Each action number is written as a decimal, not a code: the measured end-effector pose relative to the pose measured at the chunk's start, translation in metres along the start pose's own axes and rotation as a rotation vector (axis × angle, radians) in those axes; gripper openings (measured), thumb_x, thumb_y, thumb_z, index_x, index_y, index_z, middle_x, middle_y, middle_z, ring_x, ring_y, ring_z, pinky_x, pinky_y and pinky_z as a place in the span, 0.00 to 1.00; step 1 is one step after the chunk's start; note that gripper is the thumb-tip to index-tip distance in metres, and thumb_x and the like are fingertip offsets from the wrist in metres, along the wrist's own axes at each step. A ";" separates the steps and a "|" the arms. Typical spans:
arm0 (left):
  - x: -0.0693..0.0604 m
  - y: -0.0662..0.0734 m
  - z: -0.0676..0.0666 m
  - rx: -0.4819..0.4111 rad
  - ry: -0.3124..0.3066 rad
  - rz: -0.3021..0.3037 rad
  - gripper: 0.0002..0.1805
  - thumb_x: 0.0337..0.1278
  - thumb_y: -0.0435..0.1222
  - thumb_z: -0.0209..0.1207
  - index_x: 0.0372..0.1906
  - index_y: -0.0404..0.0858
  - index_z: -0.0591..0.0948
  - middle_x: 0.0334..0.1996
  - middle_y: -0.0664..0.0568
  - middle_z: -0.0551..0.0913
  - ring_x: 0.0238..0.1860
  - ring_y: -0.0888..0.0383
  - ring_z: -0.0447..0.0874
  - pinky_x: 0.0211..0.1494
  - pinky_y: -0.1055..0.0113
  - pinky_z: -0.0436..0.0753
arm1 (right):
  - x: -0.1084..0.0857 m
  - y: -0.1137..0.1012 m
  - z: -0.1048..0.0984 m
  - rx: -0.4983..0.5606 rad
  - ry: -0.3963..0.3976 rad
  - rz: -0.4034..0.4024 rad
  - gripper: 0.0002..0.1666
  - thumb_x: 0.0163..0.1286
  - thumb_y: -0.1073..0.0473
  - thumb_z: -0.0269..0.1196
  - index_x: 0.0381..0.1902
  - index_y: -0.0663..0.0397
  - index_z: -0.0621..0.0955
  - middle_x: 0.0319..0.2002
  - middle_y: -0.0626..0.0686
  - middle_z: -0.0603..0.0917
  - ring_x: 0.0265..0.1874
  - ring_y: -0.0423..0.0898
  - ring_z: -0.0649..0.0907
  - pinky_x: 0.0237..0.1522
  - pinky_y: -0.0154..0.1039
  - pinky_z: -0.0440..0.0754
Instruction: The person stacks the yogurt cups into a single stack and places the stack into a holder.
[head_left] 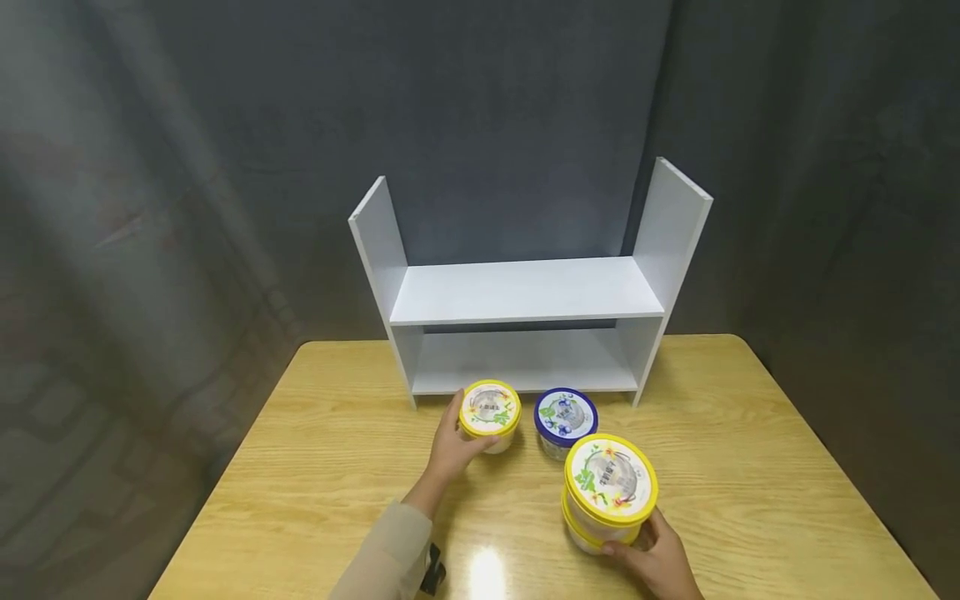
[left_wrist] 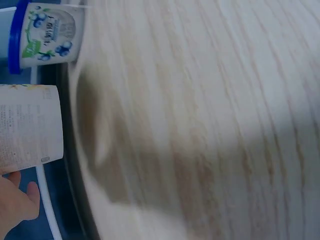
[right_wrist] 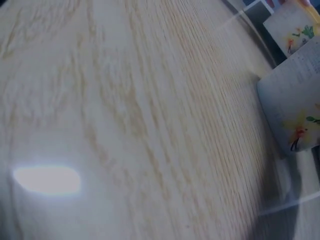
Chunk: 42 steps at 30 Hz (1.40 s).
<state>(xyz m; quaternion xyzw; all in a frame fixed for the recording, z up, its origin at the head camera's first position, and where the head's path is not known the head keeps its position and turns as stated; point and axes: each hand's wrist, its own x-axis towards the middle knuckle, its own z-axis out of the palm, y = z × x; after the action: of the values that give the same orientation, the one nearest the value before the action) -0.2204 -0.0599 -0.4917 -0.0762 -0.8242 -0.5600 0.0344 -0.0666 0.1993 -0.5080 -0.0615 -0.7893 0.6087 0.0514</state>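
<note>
My left hand (head_left: 452,446) grips a small yellow-lidded paper tub (head_left: 490,407) in front of the shelf. In the left wrist view this tub (left_wrist: 30,127) shows its printed side, with the fingers at its lower edge. My right hand (head_left: 660,558) holds the lower part of two stacked yellow-lidded tubs (head_left: 611,479) near the front of the table; the upper one hides most of the lower. Between the hands, behind that stack, stands a blue-lidded tub (head_left: 566,417) with blueberries printed on it. The right wrist view catches only part of a flower-printed tub (right_wrist: 292,100) at its edge.
A white two-tier shelf (head_left: 528,292) with raised side panels stands at the back of the wooden table (head_left: 337,417). Dark grey curtains (head_left: 517,125) hang behind and on both sides. Light glares off the table's front.
</note>
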 end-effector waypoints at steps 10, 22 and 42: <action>-0.013 0.034 -0.001 -0.055 -0.048 0.085 0.54 0.26 0.42 0.71 0.65 0.39 0.54 0.62 0.45 0.56 0.58 0.46 0.58 0.57 0.52 0.62 | 0.000 -0.004 -0.002 -0.073 0.010 0.139 0.50 0.44 0.55 0.69 0.61 0.63 0.56 0.60 0.66 0.58 0.58 0.62 0.58 0.56 0.55 0.56; -0.022 0.071 -0.004 -0.074 -0.124 0.184 0.54 0.26 0.43 0.70 0.65 0.43 0.54 0.63 0.52 0.54 0.59 0.50 0.58 0.58 0.47 0.56 | -0.001 0.000 0.000 -0.056 0.009 0.196 0.51 0.47 0.53 0.67 0.63 0.63 0.54 0.61 0.66 0.57 0.59 0.60 0.57 0.56 0.47 0.61; -0.027 0.131 -0.005 -0.130 -0.236 0.283 0.54 0.28 0.37 0.71 0.66 0.48 0.51 0.64 0.59 0.51 0.63 0.59 0.46 0.61 0.51 0.50 | -0.005 0.006 0.001 -0.070 0.040 0.106 0.46 0.51 0.56 0.65 0.62 0.61 0.55 0.60 0.64 0.59 0.57 0.60 0.60 0.54 0.49 0.63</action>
<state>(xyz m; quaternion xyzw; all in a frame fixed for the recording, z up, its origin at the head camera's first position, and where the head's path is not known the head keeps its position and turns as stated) -0.1723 -0.0194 -0.3738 -0.2584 -0.7657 -0.5890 0.0110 -0.0620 0.1990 -0.5141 -0.1173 -0.8047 0.5811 0.0325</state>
